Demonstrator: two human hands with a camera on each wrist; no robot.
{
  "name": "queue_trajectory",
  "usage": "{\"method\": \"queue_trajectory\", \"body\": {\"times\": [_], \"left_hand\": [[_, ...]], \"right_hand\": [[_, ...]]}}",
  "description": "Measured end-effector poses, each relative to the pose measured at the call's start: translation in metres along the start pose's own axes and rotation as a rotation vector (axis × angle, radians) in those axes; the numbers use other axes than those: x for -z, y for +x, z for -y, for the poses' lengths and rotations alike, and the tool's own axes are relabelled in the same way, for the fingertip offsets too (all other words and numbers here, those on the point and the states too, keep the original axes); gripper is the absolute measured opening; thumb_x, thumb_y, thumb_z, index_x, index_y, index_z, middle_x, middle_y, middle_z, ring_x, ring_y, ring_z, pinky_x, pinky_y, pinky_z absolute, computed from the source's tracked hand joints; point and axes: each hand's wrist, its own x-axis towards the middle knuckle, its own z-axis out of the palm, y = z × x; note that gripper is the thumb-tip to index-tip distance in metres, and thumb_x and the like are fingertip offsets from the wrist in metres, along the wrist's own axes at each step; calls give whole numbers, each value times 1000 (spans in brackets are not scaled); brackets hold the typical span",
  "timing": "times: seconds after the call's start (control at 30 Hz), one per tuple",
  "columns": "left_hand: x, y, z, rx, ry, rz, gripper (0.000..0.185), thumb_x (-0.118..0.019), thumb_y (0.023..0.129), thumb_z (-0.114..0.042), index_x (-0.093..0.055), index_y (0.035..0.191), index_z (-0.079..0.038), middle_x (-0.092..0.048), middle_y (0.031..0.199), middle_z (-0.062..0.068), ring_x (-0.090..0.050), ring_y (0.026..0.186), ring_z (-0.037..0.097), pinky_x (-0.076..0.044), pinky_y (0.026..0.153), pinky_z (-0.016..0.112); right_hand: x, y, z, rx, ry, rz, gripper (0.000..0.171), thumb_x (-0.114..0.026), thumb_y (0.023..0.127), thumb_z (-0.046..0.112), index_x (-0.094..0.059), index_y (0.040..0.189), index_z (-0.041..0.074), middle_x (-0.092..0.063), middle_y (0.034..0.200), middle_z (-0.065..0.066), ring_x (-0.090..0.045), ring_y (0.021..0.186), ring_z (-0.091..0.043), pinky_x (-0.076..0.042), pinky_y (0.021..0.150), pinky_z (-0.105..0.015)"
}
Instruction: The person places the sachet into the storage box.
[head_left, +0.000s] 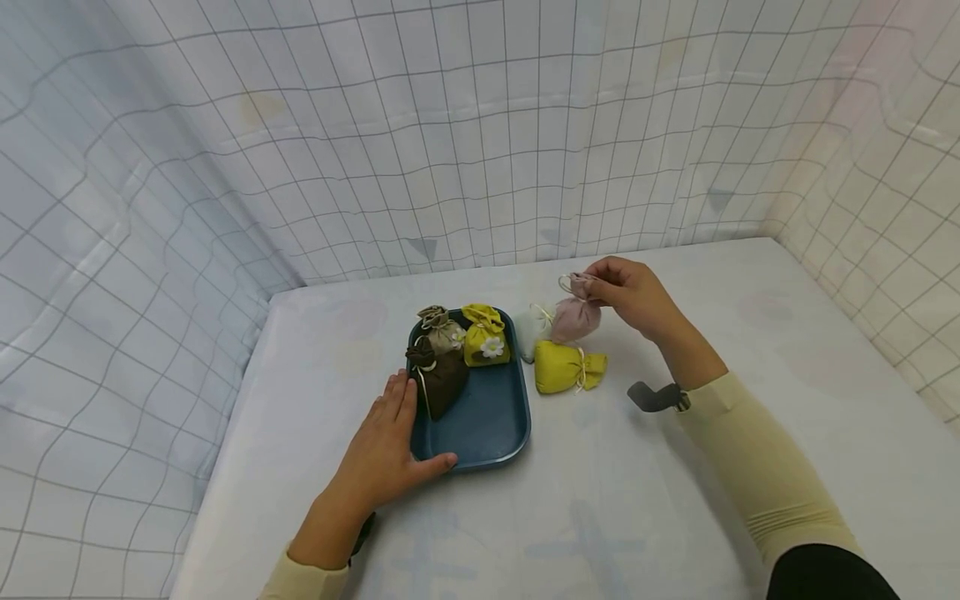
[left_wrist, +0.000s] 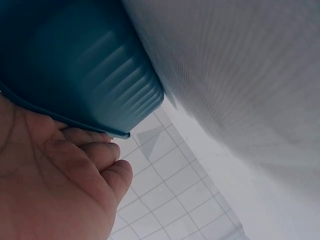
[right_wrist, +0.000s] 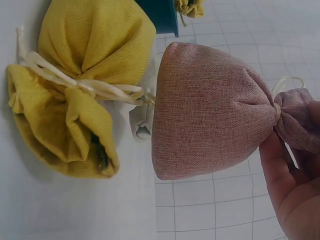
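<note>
Pouch [head_left: 576,320], pink, pinched by right hand [head_left: 633,296].

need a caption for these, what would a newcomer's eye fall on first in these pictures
The bright yellow probably catches first: a flowered yellow pouch in the blue tray and a second yellow pouch lying on the table to the tray's right. Next comes the pink pouch, its gathered top pinched by the right hand just beyond that second one. The left hand rests along the tray's left side.
</note>
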Motion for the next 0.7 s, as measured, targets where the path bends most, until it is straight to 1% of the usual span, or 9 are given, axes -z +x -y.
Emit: {"method": "queue_trajectory", "body": {"times": [0.2, 0.37, 0.5, 0.7], "left_hand": [[0, 1, 0, 0, 1, 8, 124, -55, 78, -83, -15, 156, 5, -7, 164, 21, -5, 151, 34, -18, 117, 53], [1, 1, 0, -3, 6, 2, 124, -56, 78, -82, -16, 156, 5, -8, 164, 21, -6, 151, 34, -19, 117, 53], [2, 1, 0, -2, 0, 2, 124, -57, 78, -81, -16, 156, 5, -8, 163, 22, -7, 151, 35, -19, 117, 54], [2, 1, -1, -2, -6, 0, 124, -59, 78, -80, -17, 156, 6, -9, 163, 22, -8, 150, 35, -20, 117, 54]], "right_hand": [[-4, -2, 10, 24, 4, 8, 20, -60, 100, 13, -62, 111, -4, -65, 107, -15, -64, 94, -20, -56, 82, -26], [-9, -3, 15, 46, 18, 26, 20, -61, 100, 14, -62, 110, -4, -66, 105, -15, -63, 94, -22, -56, 81, -26], [-16, -4, 19, 66, 40, 49, 19, -62, 99, 13, -63, 108, -3, -67, 104, -14, -64, 93, -22, -56, 81, -28], [-28, -3, 26, 125, 66, 104, 18, -62, 99, 10, -63, 108, -5, -67, 103, -15, -65, 92, -20, -57, 80, -30]]}}
